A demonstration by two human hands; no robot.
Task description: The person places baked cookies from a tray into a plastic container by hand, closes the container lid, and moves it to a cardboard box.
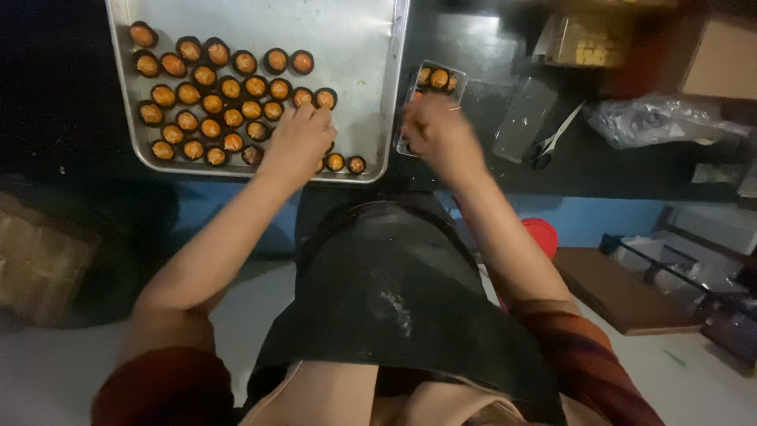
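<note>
A metal baking tray [359, 47] on a dark counter holds several small orange pastries in dark paper cups [209, 102], grouped at its left and near edge. My left hand [298, 142] rests over the pastries near the tray's front right corner, fingers curled down on them. A clear plastic box [430, 95] beside the tray holds two or three of the same pastries [438, 78]. My right hand [436, 134] is over the near part of that box, blurred, fingers bent; what it holds is unclear.
An empty clear plastic box [524, 118] and a white plastic utensil [560, 134] lie right of my hand. A crumpled plastic bag [658, 118], a cardboard box [721, 59] and a red lid [540, 233] are further right. I wear a black apron [394, 292].
</note>
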